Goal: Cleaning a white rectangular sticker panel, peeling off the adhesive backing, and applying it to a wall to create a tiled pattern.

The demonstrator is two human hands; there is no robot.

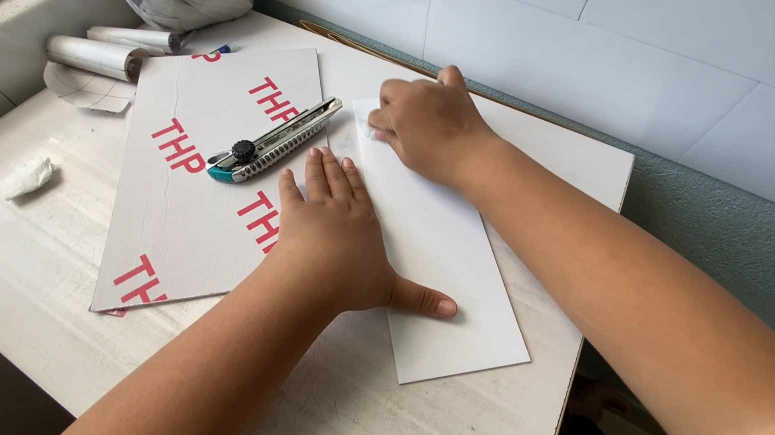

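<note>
White strip of board (441, 271) lies at centre frame on the surface (32, 277). Your left hand (335, 240) presses flat on its left edge, grip released, fingers spread. Your right hand (425, 121) rests curled on the strip's upper end; what it pinches I cannot tell. Just left, a utility knife (274, 142) sits on a printed sheet (199, 173).

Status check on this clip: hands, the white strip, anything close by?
Left hand flat, pressing the narrow white rectangular panel. Right hand rubbing its far end, fingers curled. Teal-and-metal utility knife lies just beyond the left fingertips, on the red-lettered board.
</note>
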